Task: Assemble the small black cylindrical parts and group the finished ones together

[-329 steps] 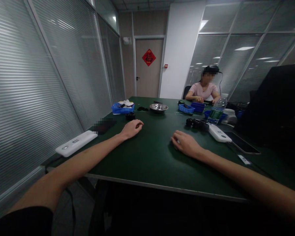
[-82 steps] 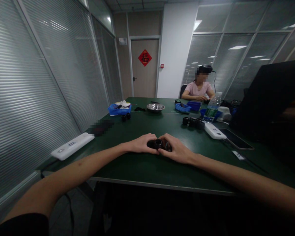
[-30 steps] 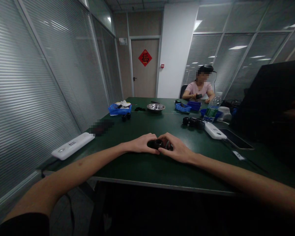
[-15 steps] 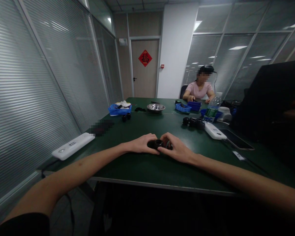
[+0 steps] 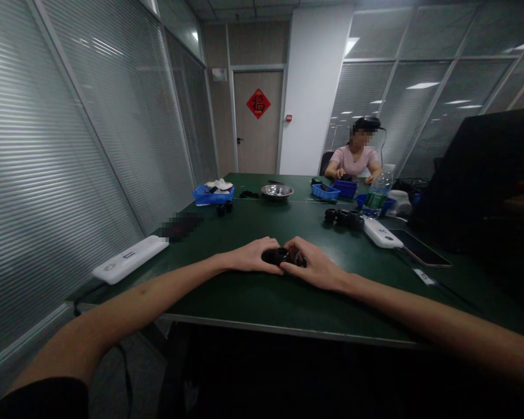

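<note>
1. The left hand [image 5: 253,255] comes from the left side, above the green table [image 5: 262,297]. Its fingers are bent at the far side and its thumb lies at the near side, so the hand pinches a black ring [image 5: 282,254] from the left.

2. The right hand [image 5: 308,262] meets it from the other side. Its fingers are curved and its thumb points to the left; it pinches the same black ring, and the two thumb tips are very near each other.

3. The black ring is between the two hands, over the near half of the table, with its round opening turned upward. Whether its bottom touches the table, I cannot tell. Something dark shows also under the right fingers, but it is too hidden to name.

4. Farther on the left stand two small black parts [image 5: 224,208], just before a blue basket [image 5: 213,194] with white things in it.

5. On the right lies a group of black parts [image 5: 343,217], beside a white power bank [image 5: 382,233]. A phone [image 5: 420,247] lies near this power bank, and a plastic bottle [image 5: 378,198] stands behind it.

6. Another white device [image 5: 131,259] lies at the left edge of the table.

7. At the far part there are a metal bowl [image 5: 277,192], a light blue tray [image 5: 325,191] and a darker blue box [image 5: 344,188]. Behind the box sits a person in a pink shirt [image 5: 353,160].
</note>
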`<state>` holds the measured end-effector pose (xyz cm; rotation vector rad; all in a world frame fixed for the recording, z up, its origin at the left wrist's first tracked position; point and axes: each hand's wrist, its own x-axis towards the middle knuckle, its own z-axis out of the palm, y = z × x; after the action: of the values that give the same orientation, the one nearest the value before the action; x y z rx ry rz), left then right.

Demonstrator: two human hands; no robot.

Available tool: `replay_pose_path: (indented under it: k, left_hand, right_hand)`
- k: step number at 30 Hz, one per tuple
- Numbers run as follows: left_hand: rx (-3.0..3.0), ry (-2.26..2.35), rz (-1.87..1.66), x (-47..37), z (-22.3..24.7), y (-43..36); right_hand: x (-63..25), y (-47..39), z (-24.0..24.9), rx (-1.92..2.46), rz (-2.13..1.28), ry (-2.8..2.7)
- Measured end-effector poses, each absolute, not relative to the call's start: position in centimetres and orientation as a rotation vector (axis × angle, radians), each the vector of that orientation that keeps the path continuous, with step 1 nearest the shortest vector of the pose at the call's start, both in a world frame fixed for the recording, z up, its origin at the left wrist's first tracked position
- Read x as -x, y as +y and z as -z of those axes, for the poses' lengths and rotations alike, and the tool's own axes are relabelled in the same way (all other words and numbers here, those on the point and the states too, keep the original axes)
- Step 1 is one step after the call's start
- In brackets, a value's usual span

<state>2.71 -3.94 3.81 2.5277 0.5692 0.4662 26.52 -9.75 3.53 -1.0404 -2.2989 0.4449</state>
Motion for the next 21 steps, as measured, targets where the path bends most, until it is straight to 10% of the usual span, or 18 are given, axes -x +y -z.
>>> replay_pose_path:
  k: [21]
  left_hand:
    - [-2.507, 0.589, -0.43, -2.62, -4.27, -4.3]
  right_hand:
    - [-26.56, -9.83, -3.49, 1.032, -0.426, -2.287]
